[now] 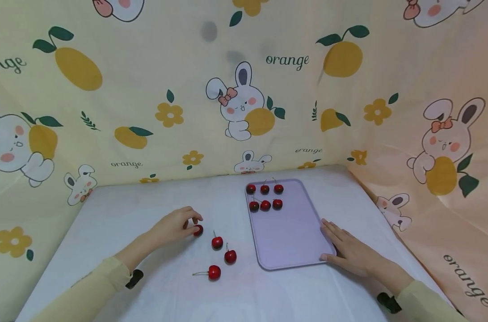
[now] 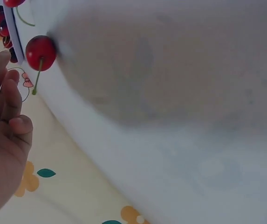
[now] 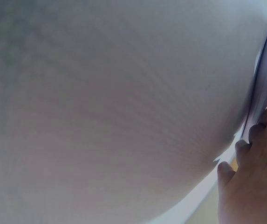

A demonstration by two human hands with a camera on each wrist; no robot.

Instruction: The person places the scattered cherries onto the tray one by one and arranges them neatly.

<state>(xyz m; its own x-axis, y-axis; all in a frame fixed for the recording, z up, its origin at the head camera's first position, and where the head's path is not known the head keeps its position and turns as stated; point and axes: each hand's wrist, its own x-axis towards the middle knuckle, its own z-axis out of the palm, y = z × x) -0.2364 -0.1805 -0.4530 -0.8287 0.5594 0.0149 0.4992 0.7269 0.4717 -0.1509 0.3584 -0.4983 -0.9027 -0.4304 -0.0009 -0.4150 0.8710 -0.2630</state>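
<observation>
Left grip (image 1: pixel 173 229) at cherry (image 1: pixel 199 230), can't tell if pinched; squeeze lightly, lift straight. Right grip (image 1: pixel 350 251) open, fingers along tray (image 1: pixel 294 237) edge: brace it.

2 hands (image 1: pixel 178 227) (image 1: pixel 350 252) apart, left curled

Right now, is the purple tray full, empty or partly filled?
Partly filled: the tray holds six cherries toward its far left; its near half holds none.
</observation>
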